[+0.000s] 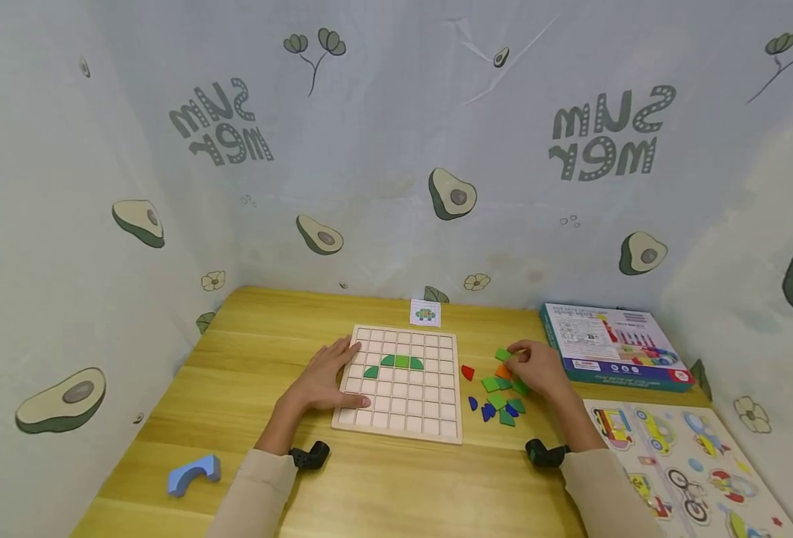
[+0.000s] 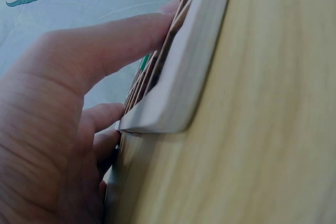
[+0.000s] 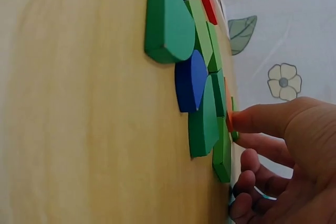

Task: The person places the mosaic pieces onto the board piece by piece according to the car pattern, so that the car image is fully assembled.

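A light-blue, arch-shaped block [image 1: 194, 474] lies at the left of the yellowish wood-grained worktop [image 1: 416, 486]. Next, the left hand [image 1: 318, 377] is spread against the pale wooden grid board [image 1: 430, 412], its thumb resting on the squares and its other fingers at the left edge. On the board, a light-green square piece [image 1: 402, 362] sits between two dark-green rounded pieces [image 1: 417, 364], with a dark-green curved piece [image 1: 371, 371] lower to the left. A small white card with a printed picture [image 1: 426, 313] lies beyond the board. Just right of the board are a red rounded piece [image 1: 468, 372] and a loose cluster of flat green and blue pieces [image 1: 496, 400]. At its far side, the right hand [image 1: 537, 368] has its thumb at a flat orange piece [image 1: 501, 371]; whether it pinches cannot be told. Farther right are a teal-and-white printed box [image 1: 614, 347] and, nearer, a cream vehicle-picture board [image 1: 692, 467].
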Motion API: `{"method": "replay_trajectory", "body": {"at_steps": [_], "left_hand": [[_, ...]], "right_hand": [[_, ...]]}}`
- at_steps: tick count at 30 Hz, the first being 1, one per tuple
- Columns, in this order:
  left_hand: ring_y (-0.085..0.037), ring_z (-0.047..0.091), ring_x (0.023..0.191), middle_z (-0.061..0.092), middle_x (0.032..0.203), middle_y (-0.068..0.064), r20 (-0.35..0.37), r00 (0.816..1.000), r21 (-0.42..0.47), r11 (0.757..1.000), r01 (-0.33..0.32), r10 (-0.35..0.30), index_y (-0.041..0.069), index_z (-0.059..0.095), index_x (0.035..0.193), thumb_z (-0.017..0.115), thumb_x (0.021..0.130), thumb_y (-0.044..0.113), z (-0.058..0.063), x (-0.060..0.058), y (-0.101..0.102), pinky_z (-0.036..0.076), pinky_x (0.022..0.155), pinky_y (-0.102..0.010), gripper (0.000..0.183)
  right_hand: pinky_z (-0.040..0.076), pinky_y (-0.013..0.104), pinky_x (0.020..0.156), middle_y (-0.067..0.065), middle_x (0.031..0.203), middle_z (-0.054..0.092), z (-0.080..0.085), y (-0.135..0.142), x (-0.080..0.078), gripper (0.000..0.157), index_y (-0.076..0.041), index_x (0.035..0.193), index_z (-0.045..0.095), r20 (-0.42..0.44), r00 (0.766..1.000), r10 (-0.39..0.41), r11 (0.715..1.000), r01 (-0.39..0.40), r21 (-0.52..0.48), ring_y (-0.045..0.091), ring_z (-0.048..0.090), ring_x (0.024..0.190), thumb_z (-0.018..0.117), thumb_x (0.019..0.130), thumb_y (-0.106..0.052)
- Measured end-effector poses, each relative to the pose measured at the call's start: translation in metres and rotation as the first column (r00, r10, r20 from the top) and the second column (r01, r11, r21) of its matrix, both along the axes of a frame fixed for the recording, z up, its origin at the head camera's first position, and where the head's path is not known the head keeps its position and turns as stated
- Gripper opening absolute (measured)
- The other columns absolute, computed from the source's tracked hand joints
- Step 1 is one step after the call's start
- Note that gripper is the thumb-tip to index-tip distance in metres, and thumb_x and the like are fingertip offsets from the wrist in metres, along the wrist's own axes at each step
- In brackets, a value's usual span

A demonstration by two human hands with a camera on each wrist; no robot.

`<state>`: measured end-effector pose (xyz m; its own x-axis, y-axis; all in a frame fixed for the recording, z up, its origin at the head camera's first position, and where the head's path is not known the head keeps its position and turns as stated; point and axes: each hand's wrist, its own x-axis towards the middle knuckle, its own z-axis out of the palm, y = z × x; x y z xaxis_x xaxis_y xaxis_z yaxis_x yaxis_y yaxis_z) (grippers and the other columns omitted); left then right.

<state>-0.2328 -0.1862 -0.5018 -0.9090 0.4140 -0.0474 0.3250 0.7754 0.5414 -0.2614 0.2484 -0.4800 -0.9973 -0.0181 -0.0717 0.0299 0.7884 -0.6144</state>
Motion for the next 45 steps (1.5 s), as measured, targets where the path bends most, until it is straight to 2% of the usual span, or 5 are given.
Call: {"method": "replay_trajectory", "body": {"at_steps": [14, 21, 30, 39, 45], "left_hand": [[-0.034, 0.011, 0.161, 0.013, 0.174, -0.011, -0.002, 1.0, -0.02, 1.0, -0.008, 0.008, 0.014, 0.027, 0.165, 0.078, 0.076, 0.065, -0.001, -0.004, 0.002, 0.009, 0.131, -0.057, 0.115], [-0.033, 0.012, 0.161, 0.013, 0.174, -0.011, -0.012, 1.0, -0.022, 1.0, 0.0, 0.0, 0.015, 0.027, 0.165, 0.078, 0.077, 0.065, -0.002, -0.003, 0.001, 0.009, 0.131, -0.057, 0.113], [-0.035, 0.013, 0.161, 0.015, 0.174, -0.012, -0.002, 1.0, -0.003, 1.0, -0.013, 0.013, 0.013, 0.028, 0.164, 0.079, 0.075, 0.064, -0.001, -0.001, 0.001, 0.01, 0.13, -0.058, 0.115], [-0.034, 0.013, 0.161, 0.015, 0.174, -0.012, 0.001, 1.0, -0.002, 1.0, -0.011, 0.011, 0.013, 0.028, 0.164, 0.079, 0.075, 0.064, 0.001, -0.001, 0.001, 0.01, 0.13, -0.058, 0.115], [-0.034, 0.013, 0.161, 0.015, 0.174, -0.012, 0.008, 1.0, 0.016, 1.0, -0.01, 0.01, 0.013, 0.029, 0.164, 0.08, 0.074, 0.063, 0.003, 0.0, 0.002, 0.009, 0.13, -0.058, 0.115]], "right_hand": [[0.041, 0.027, 0.058, 0.009, 0.079, 0.059, 0.006, -0.011, 0.002, 0.035, 0.005, 0.12, 0.07, -0.125, 0.992, 0.027, 1.0, -0.026, 0.006, 0.019, 0.05, 0.065, 0.07, 0.094, -0.019], [0.04, 0.025, 0.056, 0.008, 0.081, 0.055, 0.007, -0.036, 0.01, 0.032, 0.003, 0.12, 0.07, -0.14, 0.99, 0.033, 0.999, -0.038, -0.033, 0.019, 0.049, 0.067, 0.07, 0.096, -0.018], [0.039, 0.026, 0.057, 0.006, 0.079, 0.055, 0.009, -0.068, 0.02, 0.029, 0.001, 0.117, 0.072, -0.152, 0.983, 0.101, 0.99, -0.113, -0.078, 0.018, 0.046, 0.065, 0.073, 0.094, -0.016], [0.036, 0.025, 0.056, 0.002, 0.069, 0.052, 0.012, -0.101, 0.022, 0.024, -0.001, 0.114, 0.075, -0.199, 0.958, 0.208, 0.962, -0.236, -0.133, 0.012, 0.038, 0.056, 0.074, 0.093, -0.012], [0.034, 0.024, 0.058, 0.002, 0.073, 0.051, 0.008, -0.125, 0.023, 0.023, -0.003, 0.112, 0.076, -0.169, 0.959, 0.226, 0.956, -0.252, -0.152, 0.012, 0.038, 0.06, 0.075, 0.092, -0.013]]}}
